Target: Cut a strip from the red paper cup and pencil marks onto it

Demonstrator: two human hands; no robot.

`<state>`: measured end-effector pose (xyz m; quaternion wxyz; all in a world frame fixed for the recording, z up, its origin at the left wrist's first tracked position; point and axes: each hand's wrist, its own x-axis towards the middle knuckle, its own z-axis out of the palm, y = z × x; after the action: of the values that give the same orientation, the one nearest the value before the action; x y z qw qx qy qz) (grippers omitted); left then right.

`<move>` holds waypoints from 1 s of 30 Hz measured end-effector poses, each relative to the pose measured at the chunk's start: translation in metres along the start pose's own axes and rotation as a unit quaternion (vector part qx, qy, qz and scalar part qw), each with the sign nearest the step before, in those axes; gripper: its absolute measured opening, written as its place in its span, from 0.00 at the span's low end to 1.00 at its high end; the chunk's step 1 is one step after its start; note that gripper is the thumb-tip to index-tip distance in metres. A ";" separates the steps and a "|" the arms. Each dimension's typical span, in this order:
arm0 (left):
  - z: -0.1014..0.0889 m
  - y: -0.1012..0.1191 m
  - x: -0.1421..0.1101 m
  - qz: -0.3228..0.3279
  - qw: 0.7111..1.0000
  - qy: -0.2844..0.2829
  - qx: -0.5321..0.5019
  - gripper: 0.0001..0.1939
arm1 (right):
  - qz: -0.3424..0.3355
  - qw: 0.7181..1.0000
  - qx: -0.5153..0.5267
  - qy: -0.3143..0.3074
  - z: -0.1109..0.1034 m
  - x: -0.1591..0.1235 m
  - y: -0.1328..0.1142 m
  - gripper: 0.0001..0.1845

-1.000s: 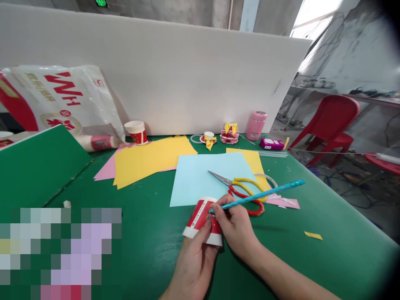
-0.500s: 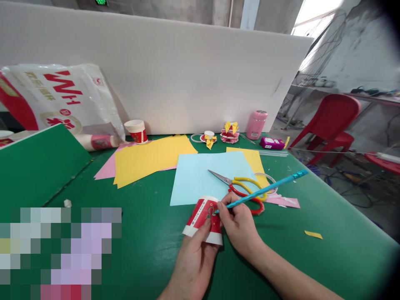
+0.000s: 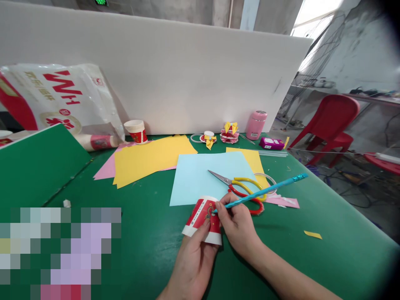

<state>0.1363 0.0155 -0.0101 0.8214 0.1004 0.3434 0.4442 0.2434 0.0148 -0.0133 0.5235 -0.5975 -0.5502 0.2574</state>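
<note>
A red and white paper cup, tilted with its wider end toward me, is held by my left hand, the thumb pressed on its printed side. My right hand pinches a blue pencil whose tip meets the cup's red wall; its shiny end points up and right. Just beyond my right hand lie scissors with one yellow and one red handle, blades partly apart, on a light blue sheet. The fingers behind the cup are hidden.
Yellow sheets and another cup lie farther back. Two paper crafts, a pink bottle and a purple packet stand along the white board. Pink scraps and a yellow strip are at right.
The pencil has tipped slightly, its far end a little lower, and its tip has shifted slightly left on the cup. Both hands keep their hold.
</note>
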 end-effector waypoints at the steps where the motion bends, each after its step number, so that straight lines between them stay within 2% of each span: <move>1: 0.000 0.000 0.000 0.001 1.000 -0.002 0.001 0.20 | 0.001 1.000 -0.003 0.004 0.000 0.000 0.000 0.09; 6: -0.004 -0.001 0.002 -0.001 1.000 -0.003 0.002 0.19 | 0.023 1.000 -0.002 -0.003 -0.001 -0.002 0.002 0.09; 10: -0.001 0.001 0.001 0.008 1.000 -0.001 0.001 0.16 | 0.042 0.996 0.083 0.001 -0.003 -0.001 0.004 0.10; 16: 0.008 0.010 -0.003 0.004 1.000 -0.002 -0.015 0.15 | 0.008 0.977 0.158 0.142 -0.009 0.008 0.001 0.09; 18: 0.008 0.011 -0.005 -0.007 1.000 -0.010 -0.026 0.14 | 0.018 0.979 0.155 0.133 -0.010 0.009 -0.003 0.09; 23: 0.008 0.013 -0.008 -0.030 0.998 -0.028 -0.037 0.12 | 0.056 0.981 0.184 0.041 -0.012 0.003 -0.014 0.12; 27: 0.009 0.012 -0.011 -0.024 0.999 -0.020 -0.026 0.13 | 0.058 0.980 0.186 0.028 -0.010 0.001 -0.015 0.11; 30: 0.011 0.010 -0.016 -0.017 1.000 -0.007 0.005 0.19 | 0.057 0.979 0.193 0.022 -0.009 0.002 -0.012 0.12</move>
<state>0.1308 0.0103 0.0108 0.8307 0.1013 0.3416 0.4277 0.2470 0.0121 0.0008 0.6251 -0.5215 -0.4436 0.3749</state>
